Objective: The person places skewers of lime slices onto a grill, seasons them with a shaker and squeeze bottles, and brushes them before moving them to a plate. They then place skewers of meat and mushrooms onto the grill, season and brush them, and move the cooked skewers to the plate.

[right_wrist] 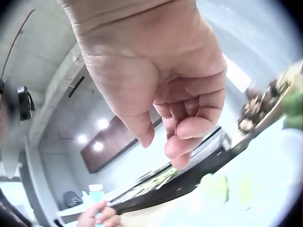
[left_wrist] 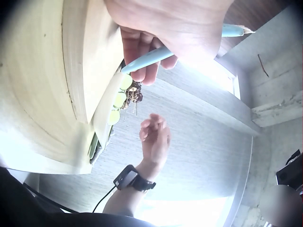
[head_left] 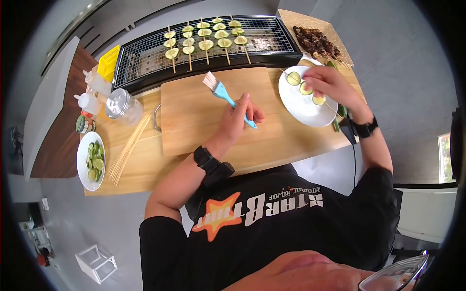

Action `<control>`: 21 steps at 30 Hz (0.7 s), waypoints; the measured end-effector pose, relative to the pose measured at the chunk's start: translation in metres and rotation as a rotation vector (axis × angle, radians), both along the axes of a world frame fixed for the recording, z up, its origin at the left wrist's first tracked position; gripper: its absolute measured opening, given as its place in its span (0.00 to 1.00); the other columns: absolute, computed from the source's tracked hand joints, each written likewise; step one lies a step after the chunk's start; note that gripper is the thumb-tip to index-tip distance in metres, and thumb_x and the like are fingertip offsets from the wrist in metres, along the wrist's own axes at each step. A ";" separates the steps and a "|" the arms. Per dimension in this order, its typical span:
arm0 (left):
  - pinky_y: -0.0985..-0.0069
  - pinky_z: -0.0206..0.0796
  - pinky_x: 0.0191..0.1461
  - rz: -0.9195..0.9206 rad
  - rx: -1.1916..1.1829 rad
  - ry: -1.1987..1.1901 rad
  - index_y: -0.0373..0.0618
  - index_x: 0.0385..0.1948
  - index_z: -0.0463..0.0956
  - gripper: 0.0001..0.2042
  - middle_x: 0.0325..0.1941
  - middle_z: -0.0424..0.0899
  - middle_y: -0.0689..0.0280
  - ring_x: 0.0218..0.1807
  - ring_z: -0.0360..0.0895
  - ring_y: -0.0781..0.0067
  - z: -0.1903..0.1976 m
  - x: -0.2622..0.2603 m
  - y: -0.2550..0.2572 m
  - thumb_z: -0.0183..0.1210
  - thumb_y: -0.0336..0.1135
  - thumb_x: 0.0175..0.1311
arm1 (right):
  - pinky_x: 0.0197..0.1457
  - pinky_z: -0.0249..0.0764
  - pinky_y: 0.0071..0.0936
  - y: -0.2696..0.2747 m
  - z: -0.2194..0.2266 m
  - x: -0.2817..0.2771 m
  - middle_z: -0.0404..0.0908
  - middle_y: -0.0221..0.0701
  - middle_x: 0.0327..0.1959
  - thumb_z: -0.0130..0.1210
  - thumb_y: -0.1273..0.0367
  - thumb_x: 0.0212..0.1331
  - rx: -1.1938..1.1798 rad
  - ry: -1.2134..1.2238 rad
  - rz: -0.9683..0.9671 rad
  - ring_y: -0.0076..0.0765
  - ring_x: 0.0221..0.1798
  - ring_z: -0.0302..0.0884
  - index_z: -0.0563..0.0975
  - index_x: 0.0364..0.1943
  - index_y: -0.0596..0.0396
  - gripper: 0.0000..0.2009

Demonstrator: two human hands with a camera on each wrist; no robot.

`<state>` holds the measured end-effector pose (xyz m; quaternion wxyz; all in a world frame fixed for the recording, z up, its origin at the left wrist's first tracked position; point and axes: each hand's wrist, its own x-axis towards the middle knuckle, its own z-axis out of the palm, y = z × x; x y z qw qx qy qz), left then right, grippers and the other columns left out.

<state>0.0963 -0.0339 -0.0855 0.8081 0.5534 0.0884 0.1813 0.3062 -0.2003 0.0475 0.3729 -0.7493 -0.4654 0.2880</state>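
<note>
My left hand [head_left: 238, 116] grips a light-blue brush [head_left: 221, 91] over the wooden board [head_left: 194, 126], its bristles pointing toward the grill. The left wrist view shows the brush handle [left_wrist: 149, 59] lying across the palm of this hand [left_wrist: 175, 26]. Above the white plate [head_left: 307, 118] hovers my right hand [head_left: 332, 85], partly covering a skewer with round green slices [head_left: 293, 78]. In the right wrist view the right hand [right_wrist: 151, 71] has its thumb apart from loosely bent fingers and holds nothing; pale green slices [right_wrist: 215, 188] lie below.
A grill [head_left: 141, 63] bears several skewers of green slices [head_left: 206, 45]. Dark skewered food [head_left: 315, 42] lies on a board at the back right. At the left stand a lidded glass jar [head_left: 124, 107], squeeze bottles [head_left: 89, 103], bare sticks [head_left: 130, 148] and a bowl of slices [head_left: 96, 162].
</note>
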 end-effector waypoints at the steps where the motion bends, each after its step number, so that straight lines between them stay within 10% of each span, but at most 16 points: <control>1: 0.73 0.72 0.38 -0.001 0.009 0.002 0.45 0.17 0.64 0.25 0.27 0.79 0.56 0.31 0.76 0.70 0.001 0.000 0.000 0.36 0.52 0.74 | 0.26 0.66 0.14 0.021 -0.002 -0.008 0.78 0.22 0.24 0.54 0.63 0.63 0.004 0.016 0.029 0.15 0.25 0.72 0.78 0.36 0.58 0.11; 12: 0.74 0.71 0.38 -0.031 -0.020 0.024 0.44 0.18 0.64 0.25 0.27 0.78 0.57 0.31 0.76 0.69 0.003 -0.002 0.001 0.37 0.52 0.73 | 0.18 0.63 0.17 0.159 -0.066 0.009 0.77 0.28 0.15 0.54 0.61 0.62 -0.109 -0.120 0.097 0.18 0.14 0.67 0.78 0.20 0.59 0.17; 21: 0.72 0.71 0.38 0.001 -0.015 0.008 0.45 0.16 0.63 0.25 0.26 0.79 0.56 0.30 0.75 0.69 0.000 0.001 -0.001 0.36 0.51 0.74 | 0.21 0.56 0.13 0.057 -0.025 0.027 0.73 0.23 0.17 0.52 0.67 0.63 0.063 -0.142 0.043 0.13 0.18 0.63 0.78 0.28 0.59 0.10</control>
